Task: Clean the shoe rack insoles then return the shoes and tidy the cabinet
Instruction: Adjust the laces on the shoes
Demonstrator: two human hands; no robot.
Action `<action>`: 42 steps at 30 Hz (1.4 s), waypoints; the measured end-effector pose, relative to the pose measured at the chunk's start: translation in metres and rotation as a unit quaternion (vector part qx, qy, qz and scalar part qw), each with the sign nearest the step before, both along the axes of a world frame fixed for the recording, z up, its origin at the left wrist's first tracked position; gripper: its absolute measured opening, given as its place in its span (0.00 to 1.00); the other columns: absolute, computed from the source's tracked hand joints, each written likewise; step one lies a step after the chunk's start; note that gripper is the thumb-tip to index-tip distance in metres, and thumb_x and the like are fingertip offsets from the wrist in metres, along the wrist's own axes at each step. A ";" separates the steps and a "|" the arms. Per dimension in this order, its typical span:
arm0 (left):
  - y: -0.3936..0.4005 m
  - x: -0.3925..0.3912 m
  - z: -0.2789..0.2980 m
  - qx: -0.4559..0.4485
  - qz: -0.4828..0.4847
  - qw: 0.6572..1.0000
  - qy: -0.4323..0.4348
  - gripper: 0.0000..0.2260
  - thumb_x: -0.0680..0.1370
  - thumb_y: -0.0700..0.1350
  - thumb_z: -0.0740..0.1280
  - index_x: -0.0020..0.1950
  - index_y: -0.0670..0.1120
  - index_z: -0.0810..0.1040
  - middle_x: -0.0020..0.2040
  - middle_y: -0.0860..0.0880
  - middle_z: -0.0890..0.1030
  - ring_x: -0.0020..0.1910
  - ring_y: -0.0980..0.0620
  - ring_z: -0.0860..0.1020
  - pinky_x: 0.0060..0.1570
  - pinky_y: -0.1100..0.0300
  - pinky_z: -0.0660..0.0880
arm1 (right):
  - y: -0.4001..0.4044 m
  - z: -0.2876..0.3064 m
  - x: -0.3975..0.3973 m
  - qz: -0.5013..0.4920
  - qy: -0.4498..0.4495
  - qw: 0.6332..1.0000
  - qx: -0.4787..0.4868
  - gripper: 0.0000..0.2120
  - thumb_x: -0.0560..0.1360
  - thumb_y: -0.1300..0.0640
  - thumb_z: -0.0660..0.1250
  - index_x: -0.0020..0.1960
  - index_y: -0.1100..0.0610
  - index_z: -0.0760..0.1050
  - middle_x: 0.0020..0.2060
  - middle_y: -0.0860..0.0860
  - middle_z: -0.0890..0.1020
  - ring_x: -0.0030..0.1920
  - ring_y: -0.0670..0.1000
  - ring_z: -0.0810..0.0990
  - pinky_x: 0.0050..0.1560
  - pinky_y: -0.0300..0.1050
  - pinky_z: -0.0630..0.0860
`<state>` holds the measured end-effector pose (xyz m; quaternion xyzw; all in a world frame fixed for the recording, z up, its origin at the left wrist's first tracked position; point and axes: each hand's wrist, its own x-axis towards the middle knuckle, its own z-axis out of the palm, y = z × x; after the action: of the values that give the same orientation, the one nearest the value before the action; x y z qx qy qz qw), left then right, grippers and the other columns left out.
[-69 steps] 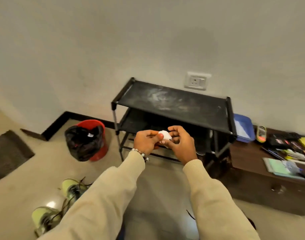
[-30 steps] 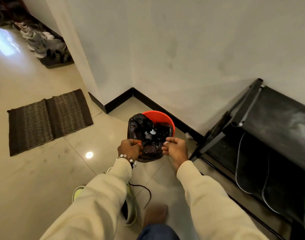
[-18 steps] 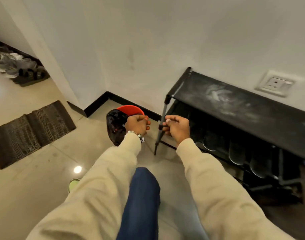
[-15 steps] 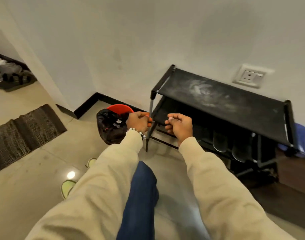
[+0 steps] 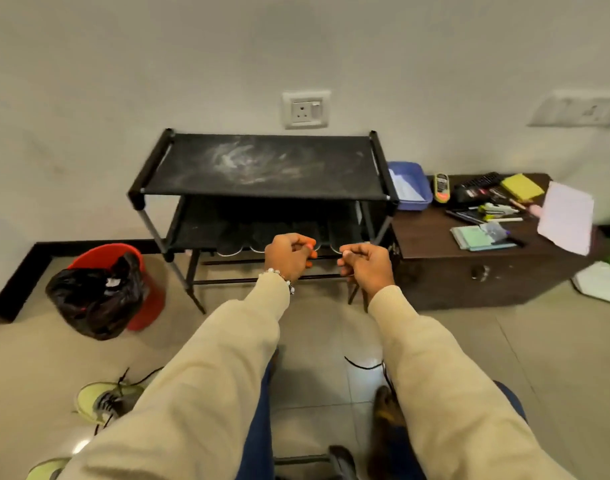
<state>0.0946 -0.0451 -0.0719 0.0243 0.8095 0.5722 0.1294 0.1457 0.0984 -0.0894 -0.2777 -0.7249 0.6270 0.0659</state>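
Observation:
The black shoe rack (image 5: 269,164) stands against the wall, its top shelf smeared with pale dust. Several dark insoles (image 5: 231,244) lie in a row on the middle shelf, their rounded ends at its front edge. My left hand (image 5: 289,256) and my right hand (image 5: 366,266) hover side by side just in front of that shelf, fingers loosely curled, holding nothing. A yellow-green shoe (image 5: 101,400) with dark laces lies on the floor at lower left. The tip of another yellow-green shoe (image 5: 44,472) shows at the bottom edge.
A red bin (image 5: 142,271) lined with a black bag stands left of the rack, white scraps inside. A low brown cabinet (image 5: 470,271) on the right carries a blue tray (image 5: 409,188), papers, pens and small items. A loose black lace (image 5: 362,365) lies on the tiles.
The white wad that both hands held earlier is gone from them. My view and hands swung left over the bin, then back right to the front of the rack.

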 end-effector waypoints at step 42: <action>0.291 0.119 -0.374 -0.234 -0.310 0.882 -0.266 0.09 0.77 0.39 0.66 0.56 0.46 0.81 0.45 0.47 0.83 0.33 0.53 0.79 0.27 0.71 0.72 | 0.251 -0.397 0.227 -0.218 -0.526 0.811 0.135 0.11 0.76 0.65 0.60 0.57 0.64 0.72 0.54 0.64 0.77 0.54 0.66 0.76 0.52 0.54 0.74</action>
<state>0.2139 0.2461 -0.4463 0.0900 0.8060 0.2822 0.5125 0.3730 0.3490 -0.4862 -0.7040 -0.6465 0.2503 -0.1540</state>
